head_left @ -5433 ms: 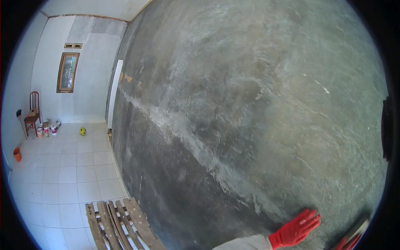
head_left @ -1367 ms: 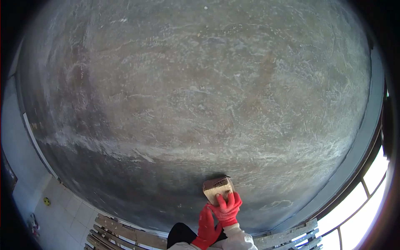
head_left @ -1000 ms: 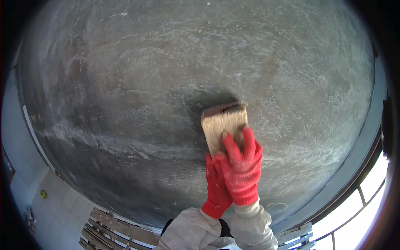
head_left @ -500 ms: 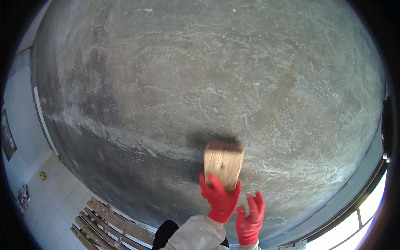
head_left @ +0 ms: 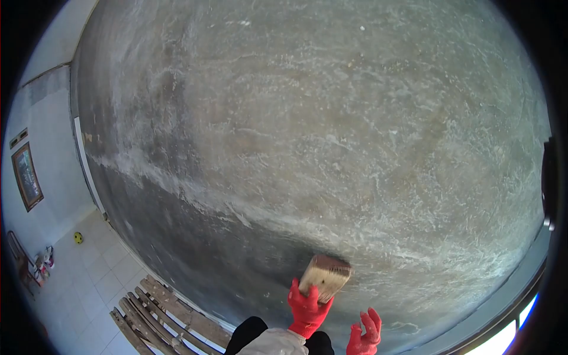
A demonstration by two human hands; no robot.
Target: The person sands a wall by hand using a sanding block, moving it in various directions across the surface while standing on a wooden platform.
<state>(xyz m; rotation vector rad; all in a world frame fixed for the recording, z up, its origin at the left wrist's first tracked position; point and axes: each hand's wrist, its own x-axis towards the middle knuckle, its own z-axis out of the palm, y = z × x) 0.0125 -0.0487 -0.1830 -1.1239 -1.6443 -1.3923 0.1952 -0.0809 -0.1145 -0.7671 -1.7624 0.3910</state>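
Note:
My left hand, in a red glove, grips the lower end of a pale wooden block with a reddish-brown far edge. The block is tilted to the right and lies against a rough grey plastered wall. Around it the plaster is darker on the left and paler above. My right hand, also red-gloved, is held to the right, lower than the block, its fingers apart and nothing in them. A pale sleeve covers my left arm.
Below left are weathered wooden slats over a tiled floor. Farther left are a small yellow ball, a chair and a framed picture on a pale wall. A bright window lies at the lower right.
My left hand has brought the wooden block down the wall, and the block now leans more to the right. My right hand has dropped slightly and moved right. The view has shifted left.

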